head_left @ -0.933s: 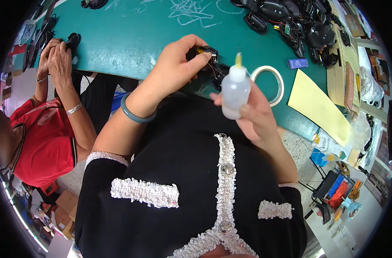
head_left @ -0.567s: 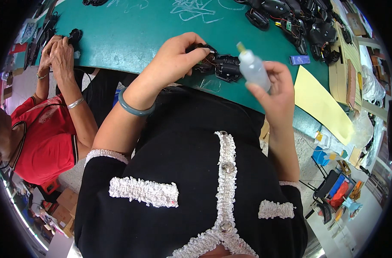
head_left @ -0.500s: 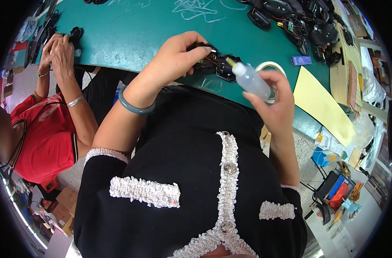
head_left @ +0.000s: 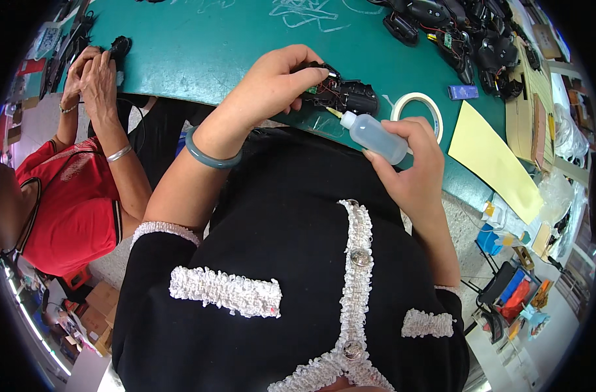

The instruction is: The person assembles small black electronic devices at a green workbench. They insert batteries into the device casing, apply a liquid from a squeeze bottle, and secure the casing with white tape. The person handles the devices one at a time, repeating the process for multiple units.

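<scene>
Over the green table (head_left: pixel 180 55), the left hand (head_left: pixel 275 81) clamps the black device (head_left: pixel 345 93); the right hand (head_left: pixel 417 149), closed around the translucent bottle (head_left: pixel 376 138), should steady the nozzle (head_left: pixel 335 113).

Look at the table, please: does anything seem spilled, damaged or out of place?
Tangled whitish lines mark the green table beyond the left hand. They look odd against the plain green; dried spill or loose strands, I cannot tell. Nothing else clearly stands out.

1 squeeze bottle (head_left: pixel 378 138), 1 tape roll (head_left: pixel 417 97)
</scene>
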Tool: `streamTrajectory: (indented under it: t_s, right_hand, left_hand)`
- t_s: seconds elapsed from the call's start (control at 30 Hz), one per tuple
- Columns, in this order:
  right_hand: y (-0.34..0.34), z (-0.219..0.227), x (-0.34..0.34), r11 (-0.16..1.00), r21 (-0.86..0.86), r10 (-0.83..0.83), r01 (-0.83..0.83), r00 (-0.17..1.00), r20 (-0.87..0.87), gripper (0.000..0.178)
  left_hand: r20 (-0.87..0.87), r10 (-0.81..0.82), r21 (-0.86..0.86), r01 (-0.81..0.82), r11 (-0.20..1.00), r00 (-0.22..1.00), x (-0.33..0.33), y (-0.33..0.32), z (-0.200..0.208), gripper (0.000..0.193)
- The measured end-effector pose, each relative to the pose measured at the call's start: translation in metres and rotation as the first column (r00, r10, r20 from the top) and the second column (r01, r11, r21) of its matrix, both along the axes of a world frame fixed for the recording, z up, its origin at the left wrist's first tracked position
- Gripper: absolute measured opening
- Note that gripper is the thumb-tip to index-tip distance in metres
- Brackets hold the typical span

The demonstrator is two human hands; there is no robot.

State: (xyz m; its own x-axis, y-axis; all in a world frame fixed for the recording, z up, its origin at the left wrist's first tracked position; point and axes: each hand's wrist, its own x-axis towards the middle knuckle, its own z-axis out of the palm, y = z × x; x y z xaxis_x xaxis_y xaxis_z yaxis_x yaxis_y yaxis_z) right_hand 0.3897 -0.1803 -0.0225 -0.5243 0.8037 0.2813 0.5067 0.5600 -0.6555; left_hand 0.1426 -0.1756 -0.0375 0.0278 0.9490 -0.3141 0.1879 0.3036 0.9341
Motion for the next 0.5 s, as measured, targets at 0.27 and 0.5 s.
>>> streamTrajectory:
  t_s: [0.27,0.5]
  right_hand:
    - [0.001,0.007,0.002,1.0,0.018,-0.006,0.005,0.999,0.048,0.035]
    - [0.0,0.011,0.005,0.999,0.025,-0.037,0.035,0.996,0.085,0.037]
  left_hand:
    - [0.019,-0.005,0.009,0.005,1.0,1.0,-0.002,-0.001,-0.002,0.025]
    - [0.003,-0.019,0.009,0.019,1.0,1.0,-0.003,-0.001,0.0,0.025]
